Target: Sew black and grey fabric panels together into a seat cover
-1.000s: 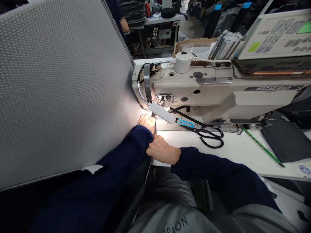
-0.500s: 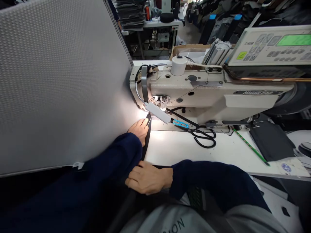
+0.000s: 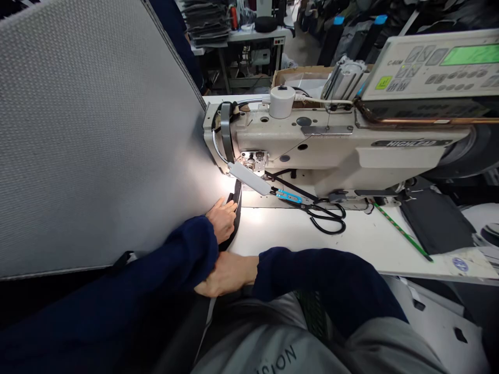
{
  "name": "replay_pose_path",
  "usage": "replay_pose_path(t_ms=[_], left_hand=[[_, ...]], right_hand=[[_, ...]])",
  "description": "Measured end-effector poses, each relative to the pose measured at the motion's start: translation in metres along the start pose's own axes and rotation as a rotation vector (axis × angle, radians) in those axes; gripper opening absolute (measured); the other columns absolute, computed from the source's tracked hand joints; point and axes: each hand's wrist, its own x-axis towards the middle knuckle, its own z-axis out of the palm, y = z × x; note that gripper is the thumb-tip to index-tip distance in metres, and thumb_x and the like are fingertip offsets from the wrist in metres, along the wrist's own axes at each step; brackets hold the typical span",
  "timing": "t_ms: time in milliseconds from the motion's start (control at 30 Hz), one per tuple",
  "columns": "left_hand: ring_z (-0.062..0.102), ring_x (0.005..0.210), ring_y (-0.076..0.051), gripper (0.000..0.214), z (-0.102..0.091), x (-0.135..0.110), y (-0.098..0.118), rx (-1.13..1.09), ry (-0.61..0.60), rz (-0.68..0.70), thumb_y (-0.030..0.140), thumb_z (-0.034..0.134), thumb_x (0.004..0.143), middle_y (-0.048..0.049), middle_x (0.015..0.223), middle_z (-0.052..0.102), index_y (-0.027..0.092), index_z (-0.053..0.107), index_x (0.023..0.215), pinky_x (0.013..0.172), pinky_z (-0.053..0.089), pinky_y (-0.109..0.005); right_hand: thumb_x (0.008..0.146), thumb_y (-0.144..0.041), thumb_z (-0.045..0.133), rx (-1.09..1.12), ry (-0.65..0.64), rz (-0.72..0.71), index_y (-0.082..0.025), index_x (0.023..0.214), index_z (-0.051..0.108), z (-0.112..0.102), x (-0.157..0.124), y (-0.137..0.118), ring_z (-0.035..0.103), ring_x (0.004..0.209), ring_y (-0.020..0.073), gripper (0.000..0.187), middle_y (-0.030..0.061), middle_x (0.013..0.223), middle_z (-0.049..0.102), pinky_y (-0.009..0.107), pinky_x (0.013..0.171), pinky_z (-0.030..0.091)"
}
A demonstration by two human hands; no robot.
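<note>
My left hand point(image 3: 222, 219) lies with fingers stretched out on a black fabric strip point(image 3: 236, 213), just in front of the lit needle area. The strip runs under the head of a sewing machine point(image 3: 288, 143). To its left rises a large grey textured panel point(image 3: 97, 140). My right hand point(image 3: 229, 272) is closer to my body, closed over the dark fabric's edge. Its fingertips are partly hidden beside my left sleeve. A small grey lamp point(image 3: 249, 178) hangs over the needle and hides part of it.
Black-handled scissors point(image 3: 327, 215) and a blue thread snipper point(image 3: 288, 196) lie by the machine bed. A green stick point(image 3: 403, 231) and folded dark fabric point(image 3: 436, 221) are at the right. A control panel point(image 3: 432, 65) tops the machine. A cardboard box point(image 3: 304, 75) stands behind.
My left hand has drawn back a little from the needle, showing more of the black strip. My right hand has shifted left, close against my left forearm. The view has turned slightly.
</note>
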Motion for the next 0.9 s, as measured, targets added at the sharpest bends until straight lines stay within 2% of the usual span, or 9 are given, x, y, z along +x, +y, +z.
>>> replay_pose_path(t_ms=[100, 300, 433, 567, 633, 767, 900], left_hand=[[0.051, 0.123, -0.025, 0.024, 0.001, -0.004, -0.001, -0.056, 0.047, -0.006, 0.012, 0.044, 0.076, -0.0126, 0.126, 0.060, 0.014, 0.068, 0.081, 0.115, 0.026, -0.048], [0.052, 0.123, -0.026, 0.022, -0.002, -0.001, -0.002, -0.105, 0.038, -0.022, 0.012, 0.044, 0.075, -0.0135, 0.127, 0.060, 0.013, 0.066, 0.078, 0.115, 0.026, -0.048], [0.052, 0.122, -0.025, 0.024, -0.006, 0.013, -0.005, -0.089, 0.015, -0.035, 0.011, 0.043, 0.075, -0.0132, 0.124, 0.062, 0.013, 0.066, 0.078, 0.114, 0.026, -0.049], [0.052, 0.122, -0.027, 0.021, -0.011, 0.035, -0.012, -0.089, -0.067, -0.096, 0.012, 0.045, 0.075, -0.0125, 0.122, 0.063, 0.014, 0.066, 0.076, 0.113, 0.026, -0.051], [0.054, 0.118, -0.027, 0.020, -0.013, 0.046, -0.015, -0.100, -0.088, -0.141, 0.012, 0.046, 0.074, -0.0112, 0.118, 0.065, 0.015, 0.066, 0.076, 0.111, 0.030, -0.049], [0.057, 0.108, -0.027, 0.020, -0.021, 0.055, -0.017, -0.101, -0.044, -0.246, 0.013, 0.047, 0.075, -0.0095, 0.102, 0.068, 0.016, 0.066, 0.079, 0.099, 0.043, -0.043], [0.055, 0.105, -0.028, 0.021, -0.032, 0.037, -0.009, -0.010, -0.032, -0.120, 0.014, 0.051, 0.068, -0.0133, 0.109, 0.063, 0.012, 0.065, 0.084, 0.099, 0.042, -0.041]], right_hand=[[0.089, -0.012, 0.040, 0.024, 0.006, 0.002, -0.017, 0.093, 0.058, -0.002, 0.000, 0.002, 0.060, 0.070, 0.0172, 0.019, 0.0032, 0.072, 0.063, 0.029, 0.053, 0.042], [0.087, -0.012, 0.042, 0.044, 0.034, 0.016, -0.017, 0.089, 0.061, -0.002, -0.001, 0.010, 0.061, 0.069, 0.0183, 0.020, 0.0017, 0.071, 0.063, 0.029, 0.052, 0.039], [0.085, -0.016, 0.045, 0.030, 0.017, 0.051, -0.017, 0.090, 0.062, -0.007, -0.005, 0.024, 0.061, 0.069, 0.0192, 0.018, 0.0038, 0.073, 0.065, 0.030, 0.052, 0.037], [0.086, -0.017, 0.045, 0.027, -0.024, 0.109, -0.018, 0.091, 0.062, -0.010, -0.010, 0.044, 0.061, 0.069, 0.0185, 0.018, 0.0053, 0.077, 0.066, 0.030, 0.053, 0.034], [0.085, -0.019, 0.047, 0.029, -0.024, 0.130, -0.020, 0.089, 0.063, -0.008, -0.012, 0.056, 0.060, 0.070, 0.0189, 0.016, 0.0055, 0.079, 0.067, 0.030, 0.053, 0.033], [0.079, -0.018, 0.050, 0.023, -0.006, 0.134, -0.020, 0.085, 0.063, -0.007, -0.016, 0.070, 0.060, 0.071, 0.0207, 0.014, 0.0063, 0.080, 0.068, 0.032, 0.056, 0.034], [0.079, -0.019, 0.048, 0.043, -0.025, 0.081, -0.018, 0.089, 0.062, -0.012, -0.019, 0.059, 0.060, 0.071, 0.0211, 0.017, 0.0080, 0.081, 0.068, 0.033, 0.057, 0.036]])
